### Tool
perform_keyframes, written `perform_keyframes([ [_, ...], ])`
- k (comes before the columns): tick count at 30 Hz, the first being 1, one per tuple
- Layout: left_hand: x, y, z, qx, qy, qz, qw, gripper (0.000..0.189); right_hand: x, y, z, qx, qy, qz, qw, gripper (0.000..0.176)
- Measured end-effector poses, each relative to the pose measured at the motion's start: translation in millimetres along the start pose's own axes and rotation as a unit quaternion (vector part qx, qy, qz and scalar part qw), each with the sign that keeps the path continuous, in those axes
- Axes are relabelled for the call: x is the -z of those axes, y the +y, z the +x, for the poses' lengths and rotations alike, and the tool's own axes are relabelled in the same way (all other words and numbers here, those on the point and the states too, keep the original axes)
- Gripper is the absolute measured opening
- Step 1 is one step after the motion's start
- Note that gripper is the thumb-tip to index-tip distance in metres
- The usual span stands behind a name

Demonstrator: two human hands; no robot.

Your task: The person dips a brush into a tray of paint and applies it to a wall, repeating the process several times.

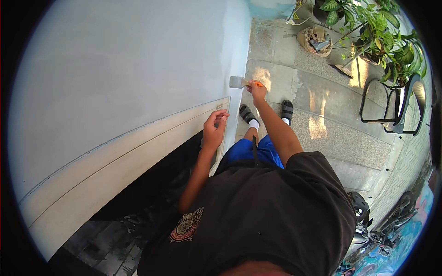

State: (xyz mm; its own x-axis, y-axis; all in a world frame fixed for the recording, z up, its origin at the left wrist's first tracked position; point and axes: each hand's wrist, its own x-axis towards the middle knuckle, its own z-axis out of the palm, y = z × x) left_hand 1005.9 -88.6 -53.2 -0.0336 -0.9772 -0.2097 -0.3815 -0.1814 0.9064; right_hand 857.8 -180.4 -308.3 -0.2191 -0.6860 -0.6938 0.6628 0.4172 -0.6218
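Note:
My right hand [258, 90] holds a paintbrush [238, 82] by its orange-tipped handle. The wide grey bristle end points left and lies against or very close to the edge of the pale blue-white wall [138, 60]. My left hand [215, 129] is raised beside the cream frame [161, 124] at the wall's lower edge, fingers bent and slightly apart, with nothing visible in it. Whether it touches the frame I cannot tell.
A sack [315, 41] with scraps stands near potted plants [377, 37] at the upper right. A black-framed chair [393, 103] is on the right, with a motorbike [377, 234] at the lower right. Paving [340, 133] surrounds my sandalled feet.

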Motion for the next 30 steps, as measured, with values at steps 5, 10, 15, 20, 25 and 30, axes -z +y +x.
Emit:
perform_keyframes([
  [5, -8.5, 4.5, 12.0, -0.026, -0.013, -0.021, 0.999, 0.021, 53.6, -44.7, -11.8, 0.000, 0.065, 0.047, 0.997, 0.014],
  [10, -45.3, 16.5, 25.3, -0.050, -0.063, -0.041, 0.996, 0.022, 125.2, -119.3, -54.9, -0.002, 0.052, 0.160, 0.986, 0.019],
  [15, -108.4, 61.6, 38.0, -0.098, -0.127, -0.056, 0.985, 0.021, 196.2, -213.5, -119.1, 0.070, 0.028, 0.224, 0.972, 0.016],
  [20, -187.0, 100.2, 55.7, -0.162, -0.130, -0.090, 0.974, 0.020, 271.1, -302.8, -179.4, 0.171, 0.010, 0.247, 0.954, 0.016],
  [25, -289.1, 164.9, 51.5, -0.194, -0.191, -0.138, 0.952, 0.020, 344.4, -365.8, -237.7, 0.242, 0.016, 0.257, 0.935, 0.017],
  [30, -381.4, 220.5, 28.9, -0.229, -0.266, -0.183, 0.919, 0.019, 400.6, -397.8, -301.2, 0.347, 0.076, 0.243, 0.902, 0.021],
])
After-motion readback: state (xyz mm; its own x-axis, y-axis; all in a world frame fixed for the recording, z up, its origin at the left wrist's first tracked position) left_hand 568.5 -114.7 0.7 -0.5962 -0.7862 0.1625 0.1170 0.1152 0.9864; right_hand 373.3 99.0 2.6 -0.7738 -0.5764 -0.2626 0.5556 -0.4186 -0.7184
